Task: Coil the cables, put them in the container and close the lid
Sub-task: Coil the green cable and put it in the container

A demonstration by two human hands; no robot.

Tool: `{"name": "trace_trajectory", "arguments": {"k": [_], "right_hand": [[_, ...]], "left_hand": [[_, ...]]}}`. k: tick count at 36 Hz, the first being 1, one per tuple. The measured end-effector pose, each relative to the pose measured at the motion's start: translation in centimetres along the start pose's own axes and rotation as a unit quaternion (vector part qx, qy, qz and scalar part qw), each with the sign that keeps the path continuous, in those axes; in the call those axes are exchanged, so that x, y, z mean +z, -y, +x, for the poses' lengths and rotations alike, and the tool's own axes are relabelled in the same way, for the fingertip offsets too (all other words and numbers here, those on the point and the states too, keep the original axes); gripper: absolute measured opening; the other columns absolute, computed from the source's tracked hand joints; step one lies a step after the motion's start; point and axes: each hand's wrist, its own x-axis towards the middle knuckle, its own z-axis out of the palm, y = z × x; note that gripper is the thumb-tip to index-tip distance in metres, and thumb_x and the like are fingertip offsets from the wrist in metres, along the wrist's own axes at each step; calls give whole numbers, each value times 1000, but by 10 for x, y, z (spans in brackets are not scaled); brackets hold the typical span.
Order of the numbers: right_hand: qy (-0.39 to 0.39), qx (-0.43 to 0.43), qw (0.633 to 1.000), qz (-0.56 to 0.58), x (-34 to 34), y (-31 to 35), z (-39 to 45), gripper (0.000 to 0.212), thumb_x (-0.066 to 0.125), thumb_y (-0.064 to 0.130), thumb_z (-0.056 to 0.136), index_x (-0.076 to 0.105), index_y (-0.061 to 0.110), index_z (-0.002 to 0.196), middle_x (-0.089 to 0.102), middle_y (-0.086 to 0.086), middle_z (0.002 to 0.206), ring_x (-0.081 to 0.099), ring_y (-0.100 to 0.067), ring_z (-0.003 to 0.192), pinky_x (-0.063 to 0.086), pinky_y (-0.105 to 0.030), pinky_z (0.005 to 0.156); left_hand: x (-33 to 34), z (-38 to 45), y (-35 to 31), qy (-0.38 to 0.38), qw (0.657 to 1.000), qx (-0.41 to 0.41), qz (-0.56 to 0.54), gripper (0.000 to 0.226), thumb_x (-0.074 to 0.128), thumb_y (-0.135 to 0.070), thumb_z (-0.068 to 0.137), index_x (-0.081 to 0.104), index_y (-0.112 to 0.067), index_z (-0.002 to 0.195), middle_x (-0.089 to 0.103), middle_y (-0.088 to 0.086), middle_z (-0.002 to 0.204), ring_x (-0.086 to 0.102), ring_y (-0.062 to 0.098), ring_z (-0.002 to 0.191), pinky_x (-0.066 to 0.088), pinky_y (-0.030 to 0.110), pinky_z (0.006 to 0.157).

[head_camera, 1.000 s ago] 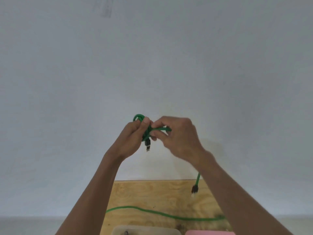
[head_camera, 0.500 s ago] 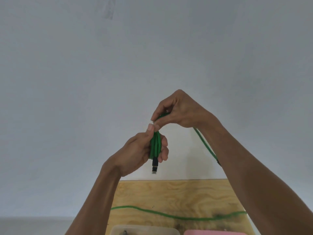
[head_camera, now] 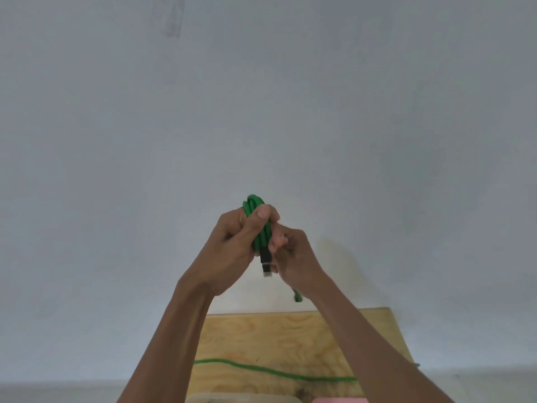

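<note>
I hold a green cable up in front of the wall, folded into several loops. My left hand is shut around the bundle, thumb pressed on top, and a black plug hangs below it. My right hand sits just right of the bundle, fingers pinched on a strand of the same cable; a short piece shows under its wrist. The loose length of the green cable lies across the plywood table below. A pale container rim shows at the bottom edge.
A pink object peeks in at the bottom edge right of the container. A plain white wall fills the view behind the table. My forearms cross over the table's middle and right side.
My right hand came down from above the bundle to beside it, wrapping the strand downward. My left hand rose slightly with the bundle, and loops now stick out above its thumb.
</note>
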Motion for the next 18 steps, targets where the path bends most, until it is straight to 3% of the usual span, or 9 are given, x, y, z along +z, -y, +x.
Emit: {"name": "trace_trajectory", "arguments": {"k": [2,5,10,16,18], "right_hand": [[-10,7,1000,-12,4,-6,-5,48,44,-1,101,63,22,64,56,-6,64,38,-13,52,28,-20,46],[-6,7,999,-46,9,-14,-13,37,50,11,103,68,28,76,60,6,66,41,-11,53,32,-18,47],[-73,-11,992,-100,13,-21,-25,18,57,24,100,74,19,101,64,8,69,45,-12,56,38,-30,54],[-115,-30,980,-160,22,-8,-40,17,64,19,96,74,20,108,73,2,77,64,-14,66,51,-20,62],[-115,-73,961,-241,20,-1,-43,20,63,19,95,74,16,112,73,2,80,64,-14,69,55,-24,63]], "left_hand": [[-5,7,-1,1,1000,2,-16,22,54,-29,100,61,-9,96,60,7,73,59,25,79,44,48,86],[-15,19,-2,-18,999,18,-24,15,50,-17,98,56,-4,102,60,3,76,60,17,76,48,41,99],[-29,34,6,-51,998,16,33,12,52,-14,101,56,-3,103,68,2,84,61,20,83,50,39,95],[-46,40,15,-86,991,2,103,11,47,-6,104,58,-3,103,71,5,87,65,22,84,51,35,87],[-50,38,20,-81,988,-10,133,11,48,-6,103,59,-2,102,71,6,87,64,23,84,51,38,85]]}}
